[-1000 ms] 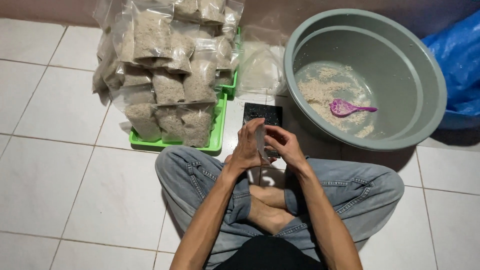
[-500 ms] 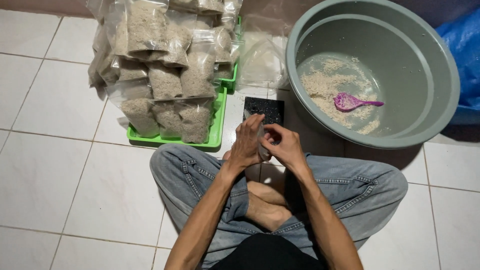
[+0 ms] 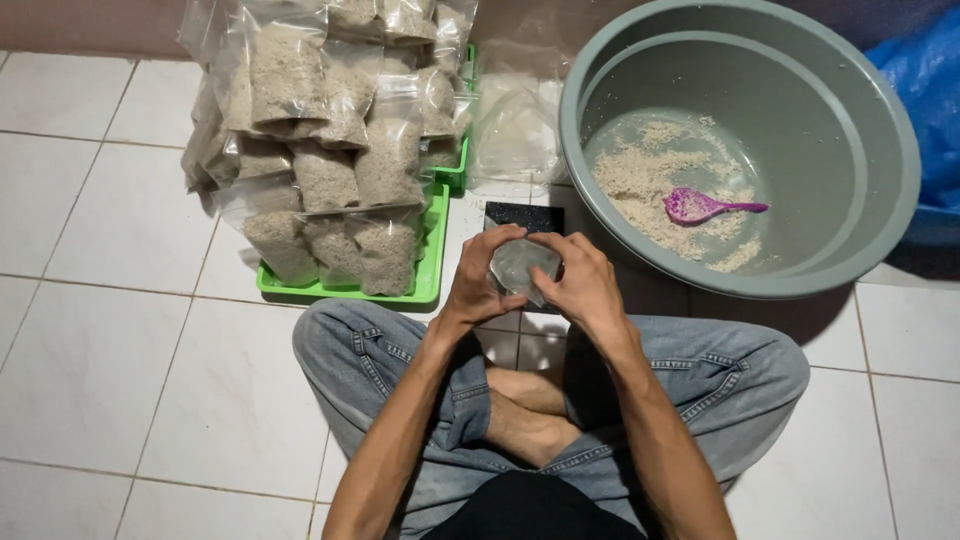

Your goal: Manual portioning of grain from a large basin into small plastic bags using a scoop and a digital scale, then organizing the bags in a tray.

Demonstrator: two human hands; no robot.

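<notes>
Over the black scale [image 3: 523,216], both hands had drawn closer together than a second earlier. The left hand [image 3: 484,282] and right hand [image 3: 578,280] each pinched an edge of a small clear plastic bag [image 3: 520,268], apparently empty, held just on the near side of the scale. Right of the scale sat the grey basin [image 3: 880,150] with rice [image 3: 640,185] and a purple scoop [image 3: 700,206]; left of it, filled bags [image 3: 330,170] on a green tray [image 3: 428,285].

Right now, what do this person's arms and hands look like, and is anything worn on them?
Both arms are bare to above the elbow, lean, with no sleeves in view. The left hand and right hand wear no gloves; no rings, watch or bracelets are visible.
</notes>
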